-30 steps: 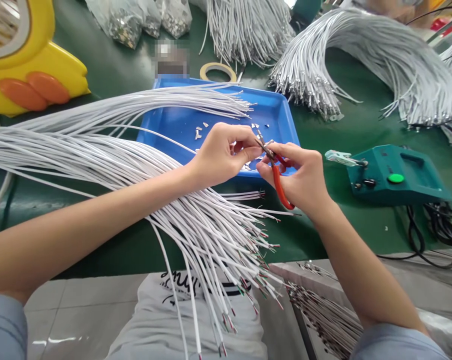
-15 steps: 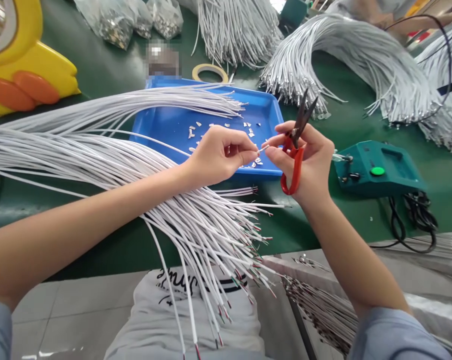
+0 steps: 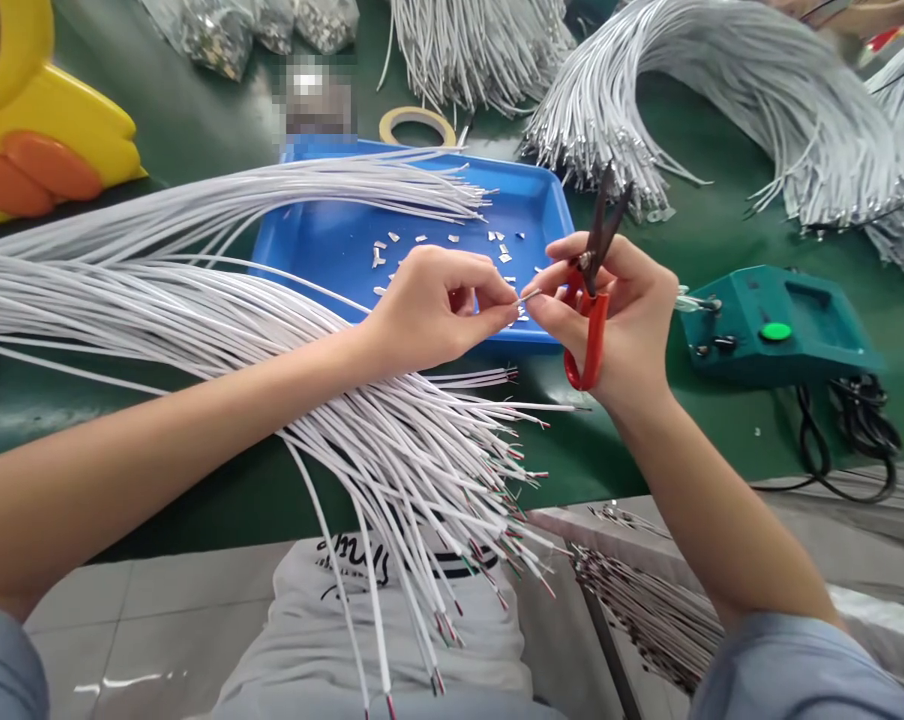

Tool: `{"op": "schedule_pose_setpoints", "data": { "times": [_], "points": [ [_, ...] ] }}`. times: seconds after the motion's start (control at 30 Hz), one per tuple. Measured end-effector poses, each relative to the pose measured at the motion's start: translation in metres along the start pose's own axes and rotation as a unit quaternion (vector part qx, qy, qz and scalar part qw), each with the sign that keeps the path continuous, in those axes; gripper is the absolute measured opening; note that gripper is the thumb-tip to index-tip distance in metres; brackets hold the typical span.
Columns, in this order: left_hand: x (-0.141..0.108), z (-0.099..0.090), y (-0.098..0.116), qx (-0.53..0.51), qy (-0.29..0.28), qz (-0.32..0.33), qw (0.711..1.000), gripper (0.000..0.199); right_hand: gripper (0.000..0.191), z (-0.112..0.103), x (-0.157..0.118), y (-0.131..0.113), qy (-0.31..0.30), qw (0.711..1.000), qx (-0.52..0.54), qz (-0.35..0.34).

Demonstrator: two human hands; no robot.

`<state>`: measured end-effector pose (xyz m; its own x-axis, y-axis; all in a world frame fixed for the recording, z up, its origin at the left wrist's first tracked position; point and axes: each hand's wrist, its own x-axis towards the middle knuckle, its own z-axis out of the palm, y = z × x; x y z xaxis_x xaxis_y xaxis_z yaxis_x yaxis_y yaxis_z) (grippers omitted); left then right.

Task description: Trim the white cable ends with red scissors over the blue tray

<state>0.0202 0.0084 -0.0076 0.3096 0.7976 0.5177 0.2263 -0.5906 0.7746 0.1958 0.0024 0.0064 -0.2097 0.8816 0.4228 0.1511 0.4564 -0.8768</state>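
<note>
Now, left hand: left hand (image 3: 444, 310) has thumb and index fingertips pressed together, other fingers curled; pinches a short grey-white cable end (image 3: 529, 296) that pokes out toward the right.
Right hand: right hand (image 3: 636, 310) half-curled; thumb and index tips meet at the tip of that end, remaining fingers and palm carrying red-handled metal scissors (image 3: 587, 340).
Scissors: blades slightly parted, pointing up and away from the cable; probably parked like this so the fingertips are free without putting the tool down.
Cable end: between both hands, above the near edge of the blue plastic tray (image 3: 324, 235); a single thin white cable (image 3: 309, 284) runs behind the left hand, likely the same piece, though the join is hidden.
Tray: small pale scraps (image 3: 378, 258) lie inside; working over it presumably catches offcuts.
White bundles: larger loose bundle of white cables (image 3: 414, 440) lies under the left forearm, coloured cores at its ends; smaller white bundle (image 3: 347, 185) rests across the tray, maybe to stay apart.
Versus one second ago: blades were at the cable end, now swung up clear; right fingertips now on the end. Left pinch looks about the same.
</note>
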Motion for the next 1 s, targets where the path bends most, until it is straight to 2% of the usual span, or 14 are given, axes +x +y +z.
{"op": "schedule_pose_setpoints", "data": {
  "times": [0.4,0.63,0.83,1.0],
  "points": [
    [-0.0006,-0.0004,0.0007,-0.002,0.000,-0.002,1.000,0.007,0.034,-0.0011,0.0021,0.0032,-0.007,0.999,0.049,0.015],
    [0.0008,-0.0004,0.0002,-0.011,-0.019,0.008,1.000,0.007,0.031,0.0000,0.0018,0.0000,-0.015,0.998,0.062,0.025],
    [0.0021,-0.0012,-0.0028,-0.065,-0.075,-0.002,0.995,0.016,0.027,0.0005,0.0022,-0.0009,-0.007,0.999,0.040,0.032],
    [0.0040,-0.0037,-0.0030,-0.083,-0.116,-0.002,0.990,0.022,0.025,0.0022,0.0002,0.0005,-0.001,1.000,0.012,0.000]
  ]
}}
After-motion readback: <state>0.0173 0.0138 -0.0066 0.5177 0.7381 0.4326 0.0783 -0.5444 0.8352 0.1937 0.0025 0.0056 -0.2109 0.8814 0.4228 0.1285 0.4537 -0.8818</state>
